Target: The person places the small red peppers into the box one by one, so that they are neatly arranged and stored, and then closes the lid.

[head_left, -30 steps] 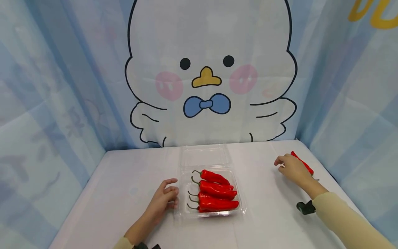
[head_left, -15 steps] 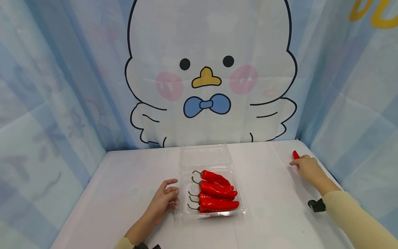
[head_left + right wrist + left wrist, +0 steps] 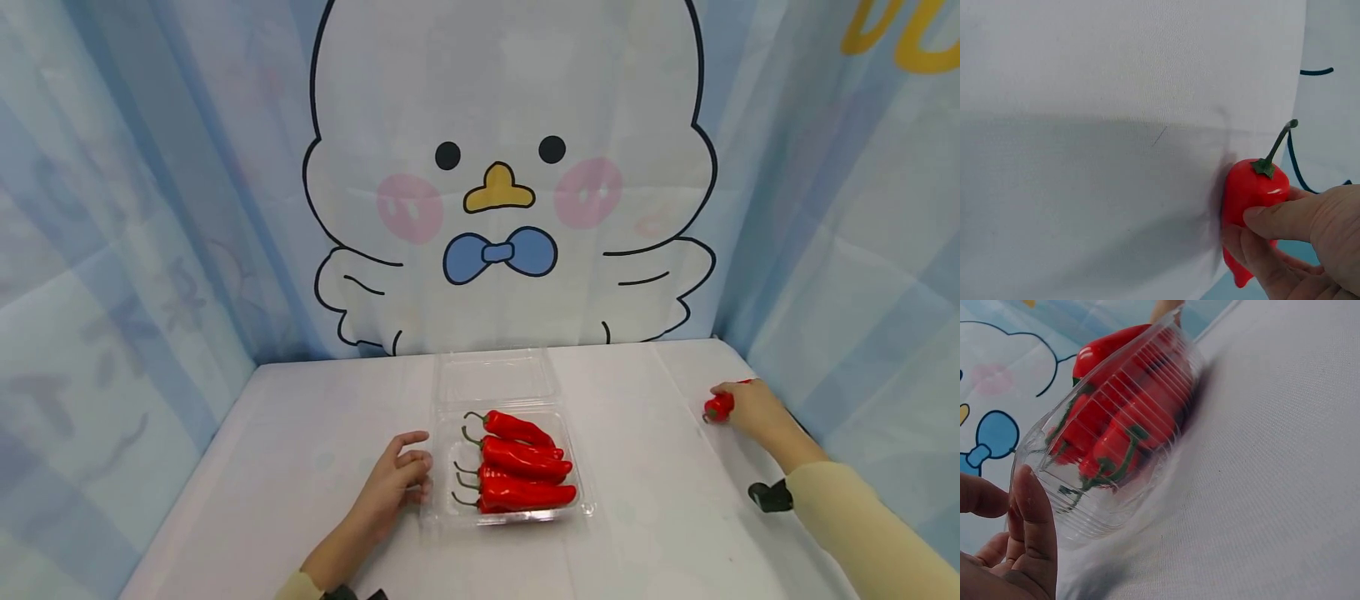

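At the table's right side, my right hand holds a red pepper between thumb and fingers. The pepper's green stem points away from the palm, and its lower part is partly covered by the fingers. My left hand rests at the left edge of a clear plastic clamshell box, its fingers loosely bent and the fingertips by the rim. Inside the box, several red peppers lie side by side with their stems to the left. The box's lid is folded back, away from the person.
A white cloth covers the table. Behind it hangs a curtain with a cartoon bird print, and blue-patterned curtains close in both sides. The stretch of table between the box and my right hand is white cloth.
My right hand has moved right to the lone pepper and taken hold of it. The pepper has turned, its stem end now facing left. My left hand and the box have stayed in place.
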{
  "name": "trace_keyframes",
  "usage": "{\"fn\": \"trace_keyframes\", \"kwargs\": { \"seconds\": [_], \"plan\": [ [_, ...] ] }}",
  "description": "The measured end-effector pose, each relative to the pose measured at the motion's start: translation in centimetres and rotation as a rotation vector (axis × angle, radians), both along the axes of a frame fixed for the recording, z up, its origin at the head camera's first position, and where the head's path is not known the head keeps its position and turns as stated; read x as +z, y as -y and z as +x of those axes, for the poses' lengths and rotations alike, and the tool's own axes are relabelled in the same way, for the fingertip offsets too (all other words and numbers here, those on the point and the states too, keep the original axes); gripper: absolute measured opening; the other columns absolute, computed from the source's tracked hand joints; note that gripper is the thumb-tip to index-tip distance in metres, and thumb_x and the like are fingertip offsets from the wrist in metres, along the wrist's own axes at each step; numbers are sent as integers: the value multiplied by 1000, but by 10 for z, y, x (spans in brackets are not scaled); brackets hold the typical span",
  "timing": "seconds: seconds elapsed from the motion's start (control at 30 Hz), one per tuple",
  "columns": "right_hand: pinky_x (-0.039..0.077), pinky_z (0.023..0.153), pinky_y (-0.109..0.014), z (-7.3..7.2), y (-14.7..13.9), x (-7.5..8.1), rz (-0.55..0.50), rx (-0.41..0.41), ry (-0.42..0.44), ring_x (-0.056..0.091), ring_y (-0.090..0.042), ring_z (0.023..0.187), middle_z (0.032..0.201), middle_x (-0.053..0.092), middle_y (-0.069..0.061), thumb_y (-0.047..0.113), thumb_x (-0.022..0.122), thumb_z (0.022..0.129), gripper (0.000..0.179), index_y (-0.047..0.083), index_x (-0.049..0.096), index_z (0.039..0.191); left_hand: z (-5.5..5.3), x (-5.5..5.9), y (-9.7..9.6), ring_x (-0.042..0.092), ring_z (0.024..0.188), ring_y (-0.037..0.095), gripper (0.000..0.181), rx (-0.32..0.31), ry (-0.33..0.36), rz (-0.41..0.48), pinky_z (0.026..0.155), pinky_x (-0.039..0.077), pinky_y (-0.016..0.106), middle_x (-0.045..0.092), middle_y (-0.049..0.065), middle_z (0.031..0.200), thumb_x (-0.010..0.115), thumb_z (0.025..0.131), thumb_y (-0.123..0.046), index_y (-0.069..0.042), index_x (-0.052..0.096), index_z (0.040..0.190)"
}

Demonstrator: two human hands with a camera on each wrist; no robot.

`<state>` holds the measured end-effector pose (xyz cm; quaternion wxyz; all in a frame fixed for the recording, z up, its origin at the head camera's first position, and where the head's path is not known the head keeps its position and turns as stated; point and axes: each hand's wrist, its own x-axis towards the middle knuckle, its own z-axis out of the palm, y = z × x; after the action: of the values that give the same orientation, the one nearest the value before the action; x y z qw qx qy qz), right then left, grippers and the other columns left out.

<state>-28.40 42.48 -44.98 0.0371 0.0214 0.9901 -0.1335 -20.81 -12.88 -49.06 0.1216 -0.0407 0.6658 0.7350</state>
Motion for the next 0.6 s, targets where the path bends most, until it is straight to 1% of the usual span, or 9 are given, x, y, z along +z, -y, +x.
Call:
{"fn": "trace_keyframes", "kwargs": {
  "seconds": [0.1,0.27,0.37,0.47,0.6],
  "plan": [
    [53,88,-67,2,0,-1,0,5,-27,47,-57,107,115,52,-42,-2,74,84,43,-9,62,125,0,0,0,54,64,10,51,-5,-2,3,55,52,23,58,0,96,59,99,-4,-5,39,146],
    [55,86,-64,5,0,1,-5,20,-60,52,-53,101,109,54,-39,-2,74,85,41,-12,63,123,-1,1,-1,55,64,11,52,-7,2,1,55,52,23,58,0,97,60,99,-5,-6,39,146],
    [55,85,-61,5,1,3,-10,3,-71,53,-49,97,106,53,-36,2,75,86,36,-12,66,118,-1,1,-1,55,64,11,52,-8,4,1,56,52,23,58,0,97,60,99,-5,-6,39,146],
    [54,82,-60,5,1,3,4,13,-88,55,-47,94,102,56,-32,8,79,86,30,-9,71,109,-1,0,-1,55,64,11,51,-10,2,2,56,52,23,58,0,97,60,99,-5,-6,39,146],
    [53,80,-59,4,3,3,-4,19,-85,57,-45,94,104,63,-31,15,81,85,31,-6,73,106,0,1,0,55,64,11,51,-7,0,5,55,52,23,58,1,97,59,99,-4,-5,39,146]
  ]
}}
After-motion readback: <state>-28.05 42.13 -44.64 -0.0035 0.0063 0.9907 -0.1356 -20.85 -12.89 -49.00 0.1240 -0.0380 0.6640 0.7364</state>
